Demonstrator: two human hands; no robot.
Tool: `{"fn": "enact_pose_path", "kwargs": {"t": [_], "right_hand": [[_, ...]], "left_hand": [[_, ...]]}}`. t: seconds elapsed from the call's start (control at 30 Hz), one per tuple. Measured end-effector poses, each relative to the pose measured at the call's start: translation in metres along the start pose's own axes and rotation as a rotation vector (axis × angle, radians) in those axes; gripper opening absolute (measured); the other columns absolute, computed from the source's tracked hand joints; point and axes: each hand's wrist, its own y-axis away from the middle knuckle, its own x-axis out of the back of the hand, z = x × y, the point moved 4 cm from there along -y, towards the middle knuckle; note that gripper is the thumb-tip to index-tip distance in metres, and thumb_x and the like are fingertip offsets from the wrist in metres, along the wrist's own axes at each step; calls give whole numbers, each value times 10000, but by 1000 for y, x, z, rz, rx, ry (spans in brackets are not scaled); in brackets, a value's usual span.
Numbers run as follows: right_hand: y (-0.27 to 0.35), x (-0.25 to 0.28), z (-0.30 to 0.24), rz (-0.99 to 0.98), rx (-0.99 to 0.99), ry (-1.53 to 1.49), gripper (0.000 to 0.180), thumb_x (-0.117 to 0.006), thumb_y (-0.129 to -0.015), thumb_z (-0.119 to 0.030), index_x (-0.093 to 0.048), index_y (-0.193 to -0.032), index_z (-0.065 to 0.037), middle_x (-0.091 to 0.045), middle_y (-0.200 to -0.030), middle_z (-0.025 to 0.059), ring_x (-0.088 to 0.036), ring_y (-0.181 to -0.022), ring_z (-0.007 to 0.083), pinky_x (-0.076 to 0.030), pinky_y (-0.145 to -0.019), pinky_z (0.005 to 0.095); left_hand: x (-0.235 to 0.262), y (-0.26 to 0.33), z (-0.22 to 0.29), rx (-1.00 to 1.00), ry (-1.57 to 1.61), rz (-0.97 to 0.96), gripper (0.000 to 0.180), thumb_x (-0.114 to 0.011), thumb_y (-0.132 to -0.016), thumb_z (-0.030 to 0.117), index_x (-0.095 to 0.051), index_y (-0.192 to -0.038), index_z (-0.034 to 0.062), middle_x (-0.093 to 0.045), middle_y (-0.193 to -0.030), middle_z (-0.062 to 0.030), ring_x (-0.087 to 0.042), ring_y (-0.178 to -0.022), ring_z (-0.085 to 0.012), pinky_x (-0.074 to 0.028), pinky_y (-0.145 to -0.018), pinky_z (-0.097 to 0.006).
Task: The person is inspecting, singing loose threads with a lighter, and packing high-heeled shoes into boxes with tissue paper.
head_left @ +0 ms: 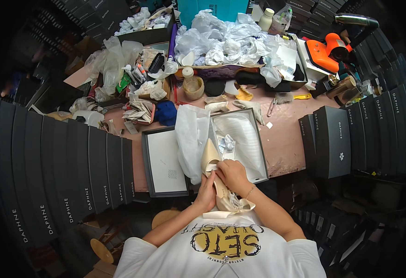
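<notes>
Pink-brown worktable, crowded at the back with crumpled plastic bags, flanked left and right by rows of dark grey shoe boxes; at its near edge an open grey box lined with white tissue, its lid lying inside-up just to the left. Cream high-heeled shoe, held over the box's near edge. Left hand closed around the shoe's side, right hand gripping it from above, fingers curled.

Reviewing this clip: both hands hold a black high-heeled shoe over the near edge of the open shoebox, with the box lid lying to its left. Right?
Not quite. The head view shows the shoe is cream, not black. The left hand and right hand do hold it at the open shoebox, lid to its left.
</notes>
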Motion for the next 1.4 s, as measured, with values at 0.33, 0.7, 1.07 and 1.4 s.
{"fn": "enact_pose_path", "kwargs": {"t": [0.33, 0.7, 1.07, 1.4], "right_hand": [[22, -30, 93, -50, -336, 289, 334, -712, -744, -229, -543, -959, -37, -582, -918, 161, -615, -809, 293, -507, -679, 401], [-3, 28, -13, 131, -42, -206, 288, -625, -733, -50, -605, -1020, -67, -557, -860, 103, -571, -727, 259, -473, -662, 334], [-33, -11, -4, -204, 124, 4, 777, -669, -703, -127, -313, -1392, -74, -314, -1409, 205, -314, -1294, 380, -298, -1031, 452], [-51, -20, 85, 38, -195, -135, 372, -668, -744, -122, -507, -1067, -35, -580, -936, 178, -608, -743, 302, -502, -672, 378]], "left_hand": [[36, -16, 29, 128, -215, 129, 590, -382, -936, 530, -589, -1020, -16, -627, -779, -126, -630, -679, -196, -532, -607, -298], [34, -26, 2, 204, 39, 7, 415, -385, -948, 348, -533, -1111, -4, -612, -937, -138, -628, -785, -229, -543, -722, -359], [39, -9, -4, 183, 41, 28, 579, -362, -919, 556, -547, -1096, 36, -606, -848, -98, -599, -735, -225, -512, -684, -335], [33, -15, 29, 100, 39, 73, 626, -348, -902, 586, -565, -1091, 30, -634, -848, -108, -618, -663, -211, -532, -618, -334]]}}
